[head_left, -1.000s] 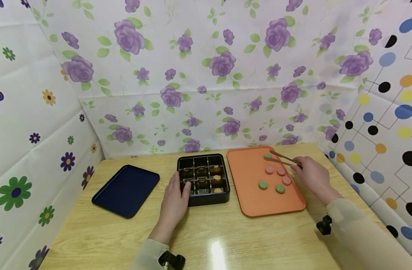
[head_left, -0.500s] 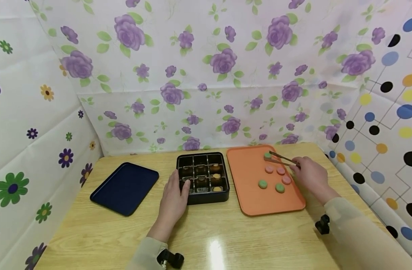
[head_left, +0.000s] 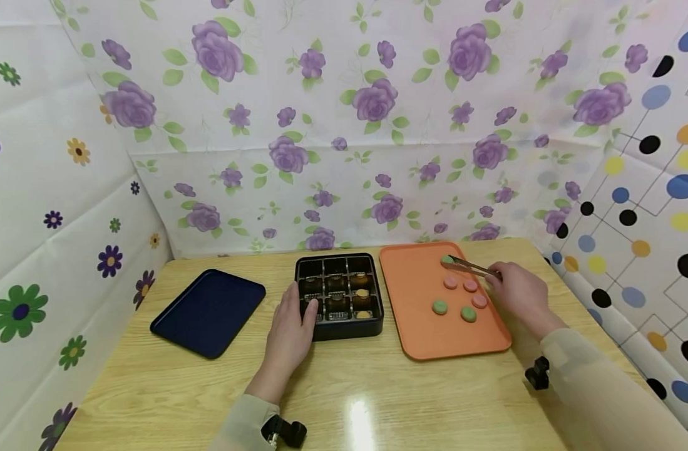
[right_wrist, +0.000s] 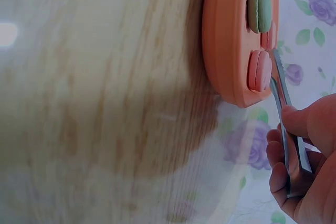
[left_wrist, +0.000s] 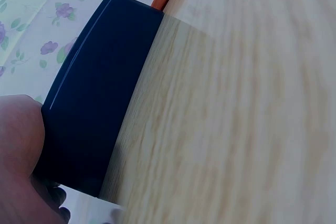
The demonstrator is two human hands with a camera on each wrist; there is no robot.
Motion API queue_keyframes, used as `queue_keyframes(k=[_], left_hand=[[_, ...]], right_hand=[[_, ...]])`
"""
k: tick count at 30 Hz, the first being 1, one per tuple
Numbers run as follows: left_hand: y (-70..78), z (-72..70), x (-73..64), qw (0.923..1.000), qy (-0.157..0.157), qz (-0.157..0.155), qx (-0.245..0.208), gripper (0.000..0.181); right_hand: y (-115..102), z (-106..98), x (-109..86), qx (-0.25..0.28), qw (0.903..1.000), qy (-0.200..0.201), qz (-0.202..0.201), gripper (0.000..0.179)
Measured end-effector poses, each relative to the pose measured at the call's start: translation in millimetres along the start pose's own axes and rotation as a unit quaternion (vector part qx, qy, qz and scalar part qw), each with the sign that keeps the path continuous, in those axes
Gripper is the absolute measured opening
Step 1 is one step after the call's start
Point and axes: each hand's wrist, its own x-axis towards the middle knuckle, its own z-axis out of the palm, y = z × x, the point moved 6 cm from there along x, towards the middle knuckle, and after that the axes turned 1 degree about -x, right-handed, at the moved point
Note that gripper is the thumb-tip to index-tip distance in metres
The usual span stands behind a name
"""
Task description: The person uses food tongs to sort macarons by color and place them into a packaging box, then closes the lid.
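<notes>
My right hand [head_left: 518, 294] holds metal tongs [head_left: 476, 269], their tips together at a green macaron [head_left: 447, 259] near the far edge of an orange tray [head_left: 417, 338]. Whether the tips grip it is too small to tell. In the right wrist view, thumb and fingers wrap the tongs, beside a pink macaron [right_wrist: 260, 71] and a green macaron [right_wrist: 259, 10]. My left hand [head_left: 290, 338] rests against the near left corner of a black divided box [head_left: 352, 330], fingers straight along its side, thumb over the rim. Yellowish pieces [head_left: 364, 315] sit in its right-hand compartments.
Left of the box lies a dark blue tray [head_left: 208, 313] on the wooden table [head_left: 411, 401]. Several pink and green macarons lie on the orange tray, including a pink macaron [head_left: 450, 283]. Patterned cloth [head_left: 287, 207] stands behind the table and at both sides.
The tips of the tongs have come together at the far green macaron. Both hands stay nearly in place; the head view shifts slightly.
</notes>
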Motion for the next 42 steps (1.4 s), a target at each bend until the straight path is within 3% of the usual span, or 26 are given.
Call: queue_keyframes(k=[17, 26, 33, 42], left_hand=[[0.9, -1.1, -3.2, 1.0, 0.0, 0.002, 0.005, 0.081], [0.6, -2.4, -0.1, 0.9999, -0.007, -0.004, 0.015, 0.081], [1.1, -2.2, 0.9, 0.9997, -0.014, -0.003, 0.019, 0.082], [1.4, -2.6, -0.3, 0.9996, -0.017, -0.006, 0.02, 0.082]], right_hand=[[-9.9, -3.7, -0.7, 0.006, 0.9999, 0.012, -0.008, 0.027], [-20.9, -17.5, -1.6, 0.016, 0.9983, 0.046, -0.031, 0.025], [-44.7, -28.2, -9.4, 0.024, 0.9969, 0.057, -0.048, 0.026], [-88.5, -35.4, -29.5, 0.05, 0.996, 0.019, -0.071, 0.028]])
